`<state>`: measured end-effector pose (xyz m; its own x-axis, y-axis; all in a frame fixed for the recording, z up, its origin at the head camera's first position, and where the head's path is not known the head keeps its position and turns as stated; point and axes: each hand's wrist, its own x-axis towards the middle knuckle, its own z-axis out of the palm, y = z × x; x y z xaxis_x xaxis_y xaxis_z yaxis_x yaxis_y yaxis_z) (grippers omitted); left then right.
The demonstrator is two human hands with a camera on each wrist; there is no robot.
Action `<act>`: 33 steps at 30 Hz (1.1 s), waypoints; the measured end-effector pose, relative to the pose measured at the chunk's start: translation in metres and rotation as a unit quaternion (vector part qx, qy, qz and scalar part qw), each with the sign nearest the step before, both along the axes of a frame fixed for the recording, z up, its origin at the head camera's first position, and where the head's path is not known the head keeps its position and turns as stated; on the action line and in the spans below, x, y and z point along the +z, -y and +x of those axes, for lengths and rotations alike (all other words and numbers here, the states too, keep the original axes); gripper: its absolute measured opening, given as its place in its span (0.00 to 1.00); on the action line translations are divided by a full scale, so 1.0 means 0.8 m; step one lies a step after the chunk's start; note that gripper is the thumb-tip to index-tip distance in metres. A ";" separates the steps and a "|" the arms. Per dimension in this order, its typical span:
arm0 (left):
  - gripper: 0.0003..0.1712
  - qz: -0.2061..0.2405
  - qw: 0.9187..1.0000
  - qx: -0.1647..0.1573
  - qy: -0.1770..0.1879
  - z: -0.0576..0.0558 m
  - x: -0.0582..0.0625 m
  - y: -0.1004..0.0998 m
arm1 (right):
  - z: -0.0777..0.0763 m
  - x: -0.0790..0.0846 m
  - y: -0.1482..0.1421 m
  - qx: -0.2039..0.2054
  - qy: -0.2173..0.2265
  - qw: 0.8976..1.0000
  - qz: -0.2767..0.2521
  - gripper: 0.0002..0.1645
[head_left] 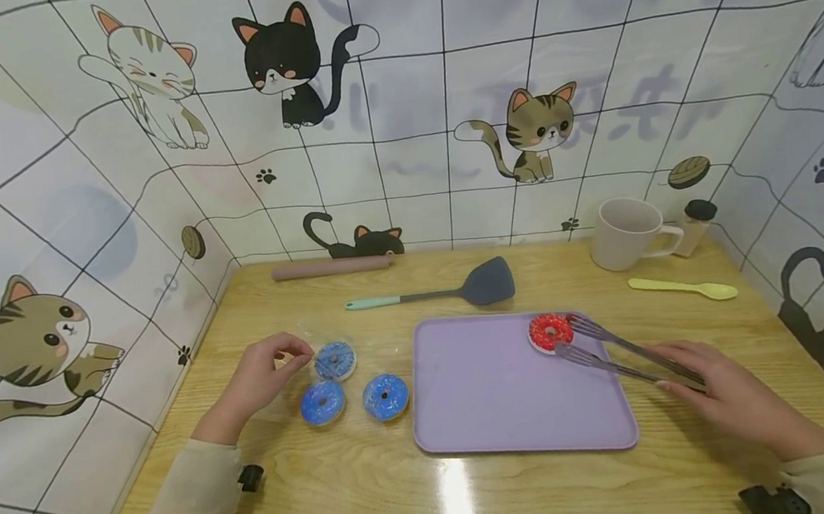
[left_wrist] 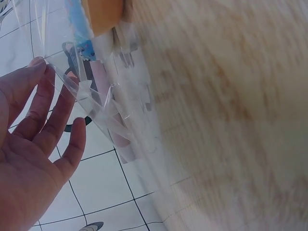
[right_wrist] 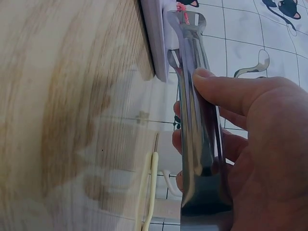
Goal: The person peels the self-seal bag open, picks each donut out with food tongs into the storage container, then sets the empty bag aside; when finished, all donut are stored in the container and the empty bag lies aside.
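Observation:
My left hand pinches the edge of a clear plastic sheet or bag between thumb and fingertip. Just by those fingertips lie three blue-iced toy donuts, a speckled one, a second closer to me and a third beside the tray. Metal tongs are gripped in my right hand, thumb on one arm and fingers round the other. Their tips stand at either side of the right edge of a red donut, which sits at the upper right of a lilac tray.
Behind the tray lies a spatula, with a rolling pin against the back wall. A mug, a dark-capped shaker and a yellow spoon are at the back right. Cat-patterned walls enclose the wooden table.

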<state>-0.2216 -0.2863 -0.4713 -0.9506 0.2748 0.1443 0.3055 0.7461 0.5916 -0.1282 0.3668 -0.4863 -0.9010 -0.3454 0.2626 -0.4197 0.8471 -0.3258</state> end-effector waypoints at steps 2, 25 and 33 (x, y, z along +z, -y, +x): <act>0.03 -0.001 1.000 0.000 -0.003 -0.001 0.000 0.000 | 0.000 -0.001 0.000 0.001 -0.003 1.000 0.001 0.31; 0.04 0.015 1.000 -0.013 -0.011 0.005 0.001 0.002 | -0.003 0.036 0.104 0.101 -0.064 0.993 0.005 0.43; 0.03 0.015 1.000 -0.012 -0.012 0.004 0.001 0.001 | -0.019 0.033 0.158 0.175 -0.051 0.983 0.014 0.37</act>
<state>-0.2184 -0.2869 -0.4703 -0.9399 0.2935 0.1746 0.3375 0.7208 0.6054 -0.1438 0.2408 -0.4603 -0.6944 -0.6387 0.3315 -0.7171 0.6526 -0.2447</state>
